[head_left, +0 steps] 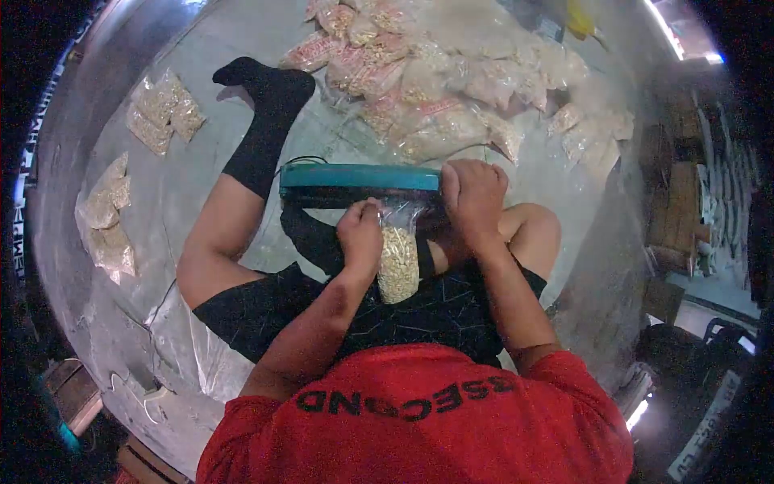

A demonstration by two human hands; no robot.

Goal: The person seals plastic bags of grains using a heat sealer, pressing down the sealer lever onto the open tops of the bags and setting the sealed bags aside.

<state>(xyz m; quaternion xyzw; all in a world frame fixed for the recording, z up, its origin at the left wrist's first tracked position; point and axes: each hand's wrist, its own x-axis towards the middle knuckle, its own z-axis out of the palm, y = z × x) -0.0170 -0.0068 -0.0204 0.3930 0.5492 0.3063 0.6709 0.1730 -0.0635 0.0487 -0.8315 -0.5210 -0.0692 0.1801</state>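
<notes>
Across my lap lies a teal and black bar-shaped heat sealer (355,176), with a thin cable at its left end. A clear plastic bag (398,266) filled with small pale pieces hangs from the sealer's near side, its upper part reaching the bar. My left hand (360,235) is closed, pinching the bag's top left corner close to the bar. At the sealer's right end, my right hand (476,200) is wrapped over the bar, fingers closed. The bag's mouth is hidden at the bar.
A large heap of filled bags (427,97), some with red print, lies ahead on the pale floor sheet (339,137). More filled bags (165,111) lie at the far left, with others (109,218) nearer. My outstretched leg (234,218) lies left of the sealer. Stacked brown material (676,210) stands right.
</notes>
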